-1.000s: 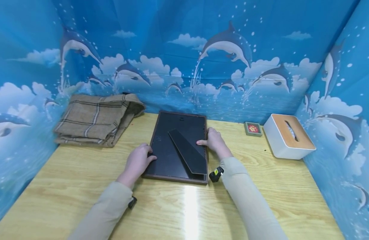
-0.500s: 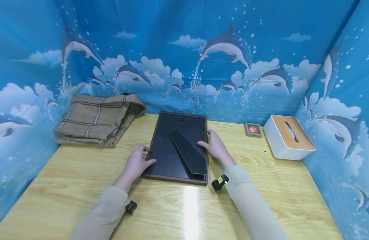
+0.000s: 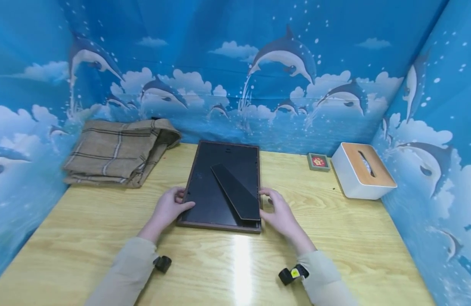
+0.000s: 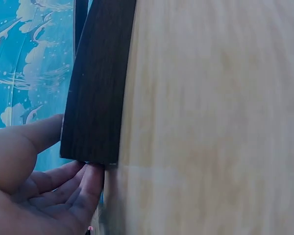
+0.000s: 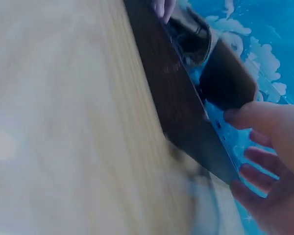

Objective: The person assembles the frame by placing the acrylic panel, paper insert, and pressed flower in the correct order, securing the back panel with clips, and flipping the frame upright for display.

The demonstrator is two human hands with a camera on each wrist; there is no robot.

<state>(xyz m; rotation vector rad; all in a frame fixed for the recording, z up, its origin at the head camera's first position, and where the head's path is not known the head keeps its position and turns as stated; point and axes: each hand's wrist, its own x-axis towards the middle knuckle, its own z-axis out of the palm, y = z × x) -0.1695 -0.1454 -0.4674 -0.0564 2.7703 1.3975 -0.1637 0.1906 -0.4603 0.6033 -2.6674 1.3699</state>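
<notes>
A dark picture frame [image 3: 206,182] lies face down, its black back and brown rim showing. Its easel leg [image 3: 237,195] slants across the back, the lower end raised. At the left edge my left hand [image 3: 168,208] grips the frame, thumb over the back and fingers against the side, as the left wrist view shows with the rim [image 4: 98,93]. My right hand [image 3: 281,214] is by the lower right edge, fingers spread and loosely bent. In the right wrist view its thumb is close to the easel leg [image 5: 225,78]; whether it touches is hard to tell. The frame's front is hidden.
A folded plaid cloth [image 3: 113,153] lies at the back left of the wooden table [image 3: 205,263]. At the back right are a small green-grey box [image 3: 318,162] with a red top and a white tissue box [image 3: 354,178] with a wooden lid. A dolphin-print curtain [image 3: 205,55] surrounds the table.
My right hand has slid toward me along the frame's right edge, its thumb coming off the back. My left hand stays at the left edge. The frame lies as before; the view shifted slightly.
</notes>
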